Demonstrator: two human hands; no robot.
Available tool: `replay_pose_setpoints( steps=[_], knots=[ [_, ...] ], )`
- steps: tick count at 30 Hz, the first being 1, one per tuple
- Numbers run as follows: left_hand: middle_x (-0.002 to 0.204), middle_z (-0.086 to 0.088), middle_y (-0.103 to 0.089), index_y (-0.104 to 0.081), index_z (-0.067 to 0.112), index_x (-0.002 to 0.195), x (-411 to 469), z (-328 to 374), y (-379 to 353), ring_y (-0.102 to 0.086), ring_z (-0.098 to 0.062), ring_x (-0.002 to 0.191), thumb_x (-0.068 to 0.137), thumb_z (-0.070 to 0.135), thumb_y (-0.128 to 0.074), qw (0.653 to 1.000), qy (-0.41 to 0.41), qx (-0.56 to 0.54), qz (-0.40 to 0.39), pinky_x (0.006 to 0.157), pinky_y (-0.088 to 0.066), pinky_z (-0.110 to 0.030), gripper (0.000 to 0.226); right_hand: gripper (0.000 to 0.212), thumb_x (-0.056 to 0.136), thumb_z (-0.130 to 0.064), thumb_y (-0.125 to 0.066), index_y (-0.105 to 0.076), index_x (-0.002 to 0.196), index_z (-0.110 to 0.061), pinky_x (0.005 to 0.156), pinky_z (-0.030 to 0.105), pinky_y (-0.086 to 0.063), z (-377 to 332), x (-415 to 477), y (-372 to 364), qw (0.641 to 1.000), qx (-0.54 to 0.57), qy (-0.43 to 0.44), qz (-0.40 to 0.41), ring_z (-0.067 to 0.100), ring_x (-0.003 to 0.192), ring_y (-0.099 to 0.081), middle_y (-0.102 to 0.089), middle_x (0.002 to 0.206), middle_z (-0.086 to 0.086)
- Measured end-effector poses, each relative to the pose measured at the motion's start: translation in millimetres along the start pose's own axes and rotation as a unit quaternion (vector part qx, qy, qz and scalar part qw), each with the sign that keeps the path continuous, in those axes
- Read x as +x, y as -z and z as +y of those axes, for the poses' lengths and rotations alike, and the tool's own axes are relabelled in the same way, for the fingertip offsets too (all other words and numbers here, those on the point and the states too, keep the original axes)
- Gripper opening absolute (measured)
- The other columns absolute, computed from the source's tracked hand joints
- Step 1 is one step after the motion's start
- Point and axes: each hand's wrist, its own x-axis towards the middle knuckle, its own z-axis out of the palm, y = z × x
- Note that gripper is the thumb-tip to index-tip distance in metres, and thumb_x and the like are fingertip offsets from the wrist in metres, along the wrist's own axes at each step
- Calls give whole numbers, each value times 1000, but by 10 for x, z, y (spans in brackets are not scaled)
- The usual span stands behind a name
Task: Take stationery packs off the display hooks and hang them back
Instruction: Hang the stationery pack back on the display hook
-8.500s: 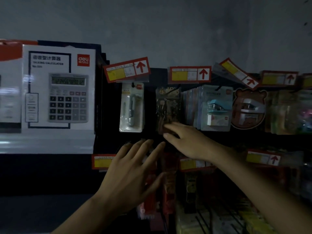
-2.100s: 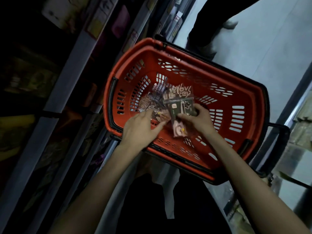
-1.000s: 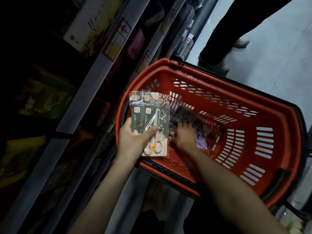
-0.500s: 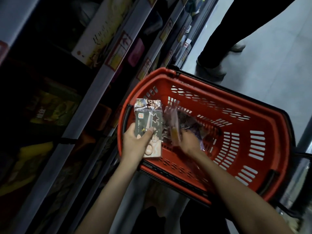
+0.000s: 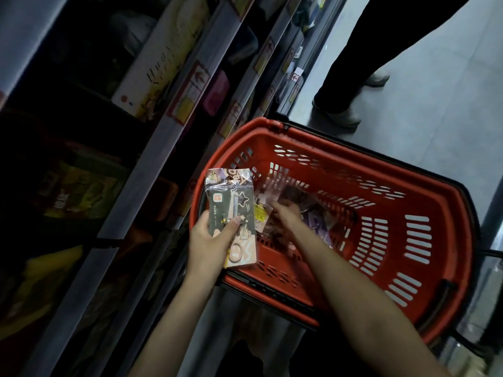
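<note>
Head view: the left hand [image 5: 209, 240] grips a small stack of scissor packs [image 5: 231, 200] at centre frame, thumb clamped across the front, over the left rim of a red basket [image 5: 446, 240]. The packs' long axis runs almost straight up the frame, hang-tab end toward the top, leaning slightly left. They are flat oblongs of glossy, crinkled clear film over dark card with a pale pink foot. The right hand [image 5: 283, 213] lies among loose packs [image 5: 315, 219] inside the slotted plastic basket; blur hides whether it grips. Grey shelf rails [image 5: 152, 164] slant across the left.
</note>
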Motion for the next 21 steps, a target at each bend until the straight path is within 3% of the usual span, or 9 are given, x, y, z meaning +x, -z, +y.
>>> replay_pose_setpoints(
  steps=[3, 7, 11, 14, 16, 19, 21],
  knots=[
    [94, 5, -80, -69, 17, 104, 11, -8, 3, -77, -13, 84, 92, 14, -76, 1000, -4, -6, -7, 66, -57, -20, 13, 31, 82, -15, -84, -72, 110, -10, 85, 54, -61, 65, 131, -201, 999, -27, 18, 37, 35, 92, -74, -76, 106, 16],
    [96, 4, -80, -69, 18, 105, 14, -14, 36, -77, -13, 86, 95, 16, -73, 1000, -11, -7, -21, 71, -60, -23, 11, 12, 85, -10, -80, -72, 92, -16, 85, 45, -61, 132, 35, -209, 996, -56, 51, 48, 30, 86, -73, -76, 94, 9],
    [96, 7, -80, -70, 20, 107, 11, 5, 51, -77, -13, 89, 98, 15, -69, 998, -10, -12, -54, 75, -60, -24, 10, 20, 82, -14, -81, -70, 69, -23, 76, 44, -57, 257, -254, 153, 986, -117, 95, 67, 27, 78, -69, -73, 77, 3],
    [94, 6, -80, -72, 20, 106, 17, 35, 50, -76, -14, 89, 99, 21, -68, 998, -8, 0, -66, 73, -57, -23, 8, 13, 85, -13, -79, -70, 77, -18, 62, 31, -54, 148, -742, 458, 977, -119, 139, 110, 25, 67, -67, -75, 79, 9],
    [92, 7, -80, -73, 20, 103, 5, 55, 59, -76, -13, 87, 100, 25, -67, 997, -16, 9, -70, 71, -56, -23, 8, 16, 88, -15, -78, -68, 75, -17, 54, 25, -48, 15, -1149, 635, 967, -124, 180, 132, 17, 61, -63, -72, 71, 1],
    [89, 7, -79, -72, 21, 101, -75, 163, 53, -75, -13, 86, 100, 24, -68, 995, -40, 19, -86, 72, -55, -23, 6, 19, 88, -24, -76, -67, 72, -21, 66, 32, -50, -128, -1734, 853, 945, -129, 250, 166, 9, 68, -66, -70, 70, -6],
    [88, 10, -78, -70, 22, 100, -157, 243, 26, -74, -10, 86, 99, 17, -68, 991, -66, 33, -111, 70, -53, -16, 6, 9, 90, -23, -72, -69, 82, -21, 70, 34, -54, -229, -2128, 949, 930, -119, 288, 196, 6, 75, -68, -72, 78, -7]
  ],
)
